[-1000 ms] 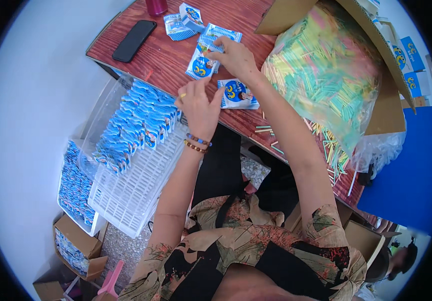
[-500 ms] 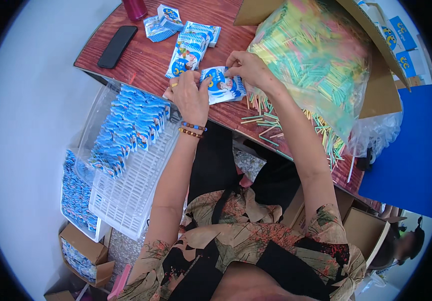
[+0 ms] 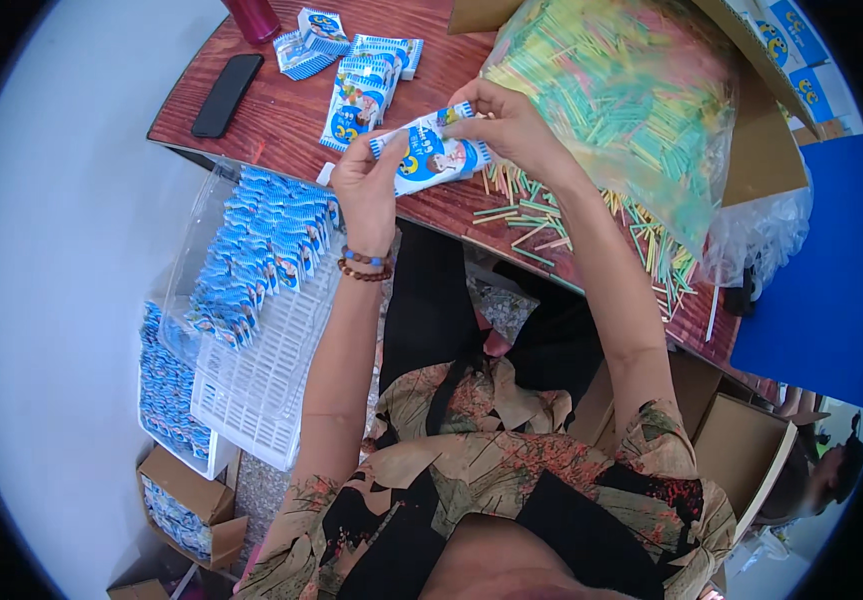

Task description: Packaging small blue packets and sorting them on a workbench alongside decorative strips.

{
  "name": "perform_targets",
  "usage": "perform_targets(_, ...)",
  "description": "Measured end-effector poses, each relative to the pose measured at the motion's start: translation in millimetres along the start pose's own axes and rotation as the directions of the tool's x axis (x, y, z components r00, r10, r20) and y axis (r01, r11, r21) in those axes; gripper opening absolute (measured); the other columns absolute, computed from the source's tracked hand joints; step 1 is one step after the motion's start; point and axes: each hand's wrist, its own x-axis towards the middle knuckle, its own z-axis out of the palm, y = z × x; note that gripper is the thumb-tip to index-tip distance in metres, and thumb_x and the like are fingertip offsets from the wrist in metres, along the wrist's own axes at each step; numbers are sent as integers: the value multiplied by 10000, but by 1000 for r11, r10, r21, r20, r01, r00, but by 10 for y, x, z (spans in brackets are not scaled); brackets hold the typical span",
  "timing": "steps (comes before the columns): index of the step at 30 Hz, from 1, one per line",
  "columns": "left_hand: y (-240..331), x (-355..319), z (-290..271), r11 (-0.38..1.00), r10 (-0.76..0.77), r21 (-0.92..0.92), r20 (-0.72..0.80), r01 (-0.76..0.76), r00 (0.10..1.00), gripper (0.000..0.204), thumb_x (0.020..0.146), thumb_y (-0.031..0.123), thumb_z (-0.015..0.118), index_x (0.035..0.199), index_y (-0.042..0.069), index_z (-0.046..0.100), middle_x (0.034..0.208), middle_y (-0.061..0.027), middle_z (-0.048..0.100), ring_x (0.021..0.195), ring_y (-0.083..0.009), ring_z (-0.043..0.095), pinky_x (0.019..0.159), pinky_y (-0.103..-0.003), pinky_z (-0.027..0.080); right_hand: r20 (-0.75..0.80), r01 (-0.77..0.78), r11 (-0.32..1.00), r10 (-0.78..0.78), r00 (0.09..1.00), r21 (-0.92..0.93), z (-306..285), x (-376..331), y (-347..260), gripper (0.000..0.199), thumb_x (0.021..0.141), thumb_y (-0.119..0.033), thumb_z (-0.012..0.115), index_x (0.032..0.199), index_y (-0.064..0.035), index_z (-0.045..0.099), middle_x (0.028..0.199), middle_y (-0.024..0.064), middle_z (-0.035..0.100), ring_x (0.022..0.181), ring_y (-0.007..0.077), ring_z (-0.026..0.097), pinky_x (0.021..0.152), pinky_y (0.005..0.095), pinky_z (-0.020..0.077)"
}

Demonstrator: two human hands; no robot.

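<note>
My left hand (image 3: 369, 188) and my right hand (image 3: 506, 125) together hold one blue-and-white printed packet (image 3: 429, 152) above the near edge of the reddish wooden table (image 3: 281, 110). The left hand grips its lower left end, the right hand pinches its upper right end. A short stack of the same packets (image 3: 359, 88) lies on the table just beyond my left hand. Loose thin coloured sticks (image 3: 531, 215) lie on the table under my right wrist.
A big clear bag of coloured sticks (image 3: 626, 95) sits in a cardboard box at right. A white slotted basket (image 3: 271, 370) at my left holds rows of packets (image 3: 266, 245). A black phone (image 3: 227, 94) and a red cup (image 3: 251, 17) are far left. Cartons stand on the floor.
Both hands have come up off the table with one packet held between them. The right hand left the stack and now pinches the packet's far end.
</note>
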Motion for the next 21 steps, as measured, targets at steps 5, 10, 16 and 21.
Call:
perform_targets(5, 94, -409, -9, 905, -274, -303, 125, 299, 954, 111, 901, 80, 626, 972, -3, 643, 904, -36, 675, 802, -61, 614, 710, -223, 490, -13, -210, 978, 210, 978, 11, 66, -675, -117, 105, 835, -120, 686, 910, -67, 636, 705, -37, 609, 643, 9, 555, 558, 165, 424)
perform_targets(10, 39, -828, 131, 913, -361, -127, 192, 388, 913, 142, 893, 74, 630, 999, -15, 661, 926, -40, 681, 783, -53, 605, 727, -220, 480, -225, -104, 972, 152, 962, 211, 119, -1235, 105, 96, 861, -128, 672, 882, -45, 628, 742, -36, 633, 665, -3, 557, 572, 170, 443)
perform_targets(16, -91, -1095, 195, 869, -399, -227, 205, 440, 894, 114, 898, 55, 616, 980, -8, 665, 917, -38, 681, 785, -60, 613, 715, -225, 480, -218, -93, 949, 164, 962, 302, 138, -1627, 282, 100, 853, -71, 673, 922, 0, 664, 814, -12, 654, 754, 28, 561, 666, 200, 457)
perform_targets(21, -199, -1276, 231, 839, -443, -241, 217, 488, 870, 130, 933, 60, 557, 1005, -11, 638, 991, -85, 675, 899, -126, 642, 797, -272, 516, -283, -67, 962, 144, 948, 266, 135, -1828, 503, 90, 857, -88, 674, 849, 1, 669, 817, -7, 658, 730, 21, 549, 657, 205, 452)
